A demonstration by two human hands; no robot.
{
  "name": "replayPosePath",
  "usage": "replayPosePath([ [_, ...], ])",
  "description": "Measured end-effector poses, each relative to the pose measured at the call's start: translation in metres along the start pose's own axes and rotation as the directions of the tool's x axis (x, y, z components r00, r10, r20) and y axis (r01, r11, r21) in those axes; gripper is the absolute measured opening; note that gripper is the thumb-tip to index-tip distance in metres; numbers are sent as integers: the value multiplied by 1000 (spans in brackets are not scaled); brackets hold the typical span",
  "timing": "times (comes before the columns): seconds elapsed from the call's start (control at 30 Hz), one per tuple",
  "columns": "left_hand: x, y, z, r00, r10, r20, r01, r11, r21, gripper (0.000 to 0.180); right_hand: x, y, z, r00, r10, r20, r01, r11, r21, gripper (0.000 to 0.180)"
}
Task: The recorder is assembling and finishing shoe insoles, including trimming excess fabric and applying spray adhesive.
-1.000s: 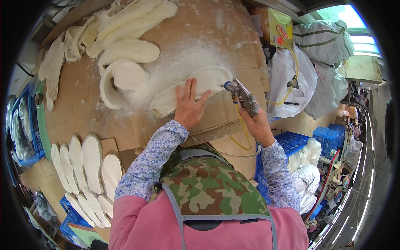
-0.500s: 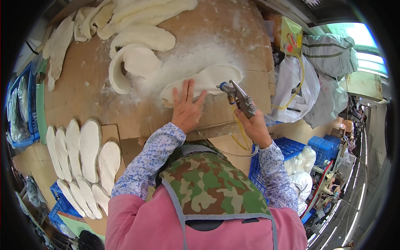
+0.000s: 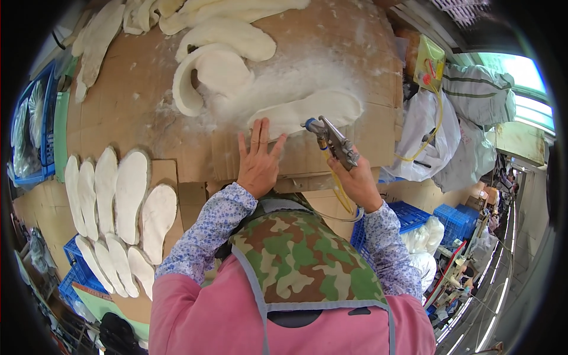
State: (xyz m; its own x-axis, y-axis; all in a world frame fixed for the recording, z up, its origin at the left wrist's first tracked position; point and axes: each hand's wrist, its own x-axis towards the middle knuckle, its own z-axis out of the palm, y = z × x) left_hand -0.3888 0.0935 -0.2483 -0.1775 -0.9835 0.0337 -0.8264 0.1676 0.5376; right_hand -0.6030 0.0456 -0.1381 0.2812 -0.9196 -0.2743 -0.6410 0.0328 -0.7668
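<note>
A fluffy white insole (image 3: 313, 110) lies flat on the cardboard-covered table (image 3: 142, 130) in front of me. My left hand (image 3: 258, 155) has its fingers spread, the tips at the near left edge of this insole. In my right hand (image 3: 357, 179) is a metal air blow gun (image 3: 334, 142), its blue-ringed nozzle close to the insole's near edge. A yellow hose (image 3: 342, 195) hangs from the gun. Loose white fluff (image 3: 284, 77) is scattered beyond the insole.
Curled white fleece pieces (image 3: 222, 68) lie farther back on the table. Several insoles (image 3: 133, 195) are laid out in rows at the left. Blue crates (image 3: 455, 220) and white sacks (image 3: 426, 136) stand at the right; another blue crate (image 3: 44, 127) is at far left.
My left hand has drawn back toward me, from lying on the insole to its near edge. The blow gun is still in my right hand. The whole view has shifted somewhat.
</note>
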Motion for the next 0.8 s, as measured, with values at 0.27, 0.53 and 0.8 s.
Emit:
replayPosePath([
  [0.27,-14,-2,1,995,-95,-33,95,995,18,67,-1,-15,21,994,-51,93,45,997,70,15],
  [0.53,-24,-6,12,985,-131,-111,125,990,-66,57,-3,-29,34,984,-17,178,6,998,65,17],
  [0.8,-27,-7,18,983,-167,-75,166,986,-21,52,-6,-34,39,971,26,239,-39,998,52,12],
])
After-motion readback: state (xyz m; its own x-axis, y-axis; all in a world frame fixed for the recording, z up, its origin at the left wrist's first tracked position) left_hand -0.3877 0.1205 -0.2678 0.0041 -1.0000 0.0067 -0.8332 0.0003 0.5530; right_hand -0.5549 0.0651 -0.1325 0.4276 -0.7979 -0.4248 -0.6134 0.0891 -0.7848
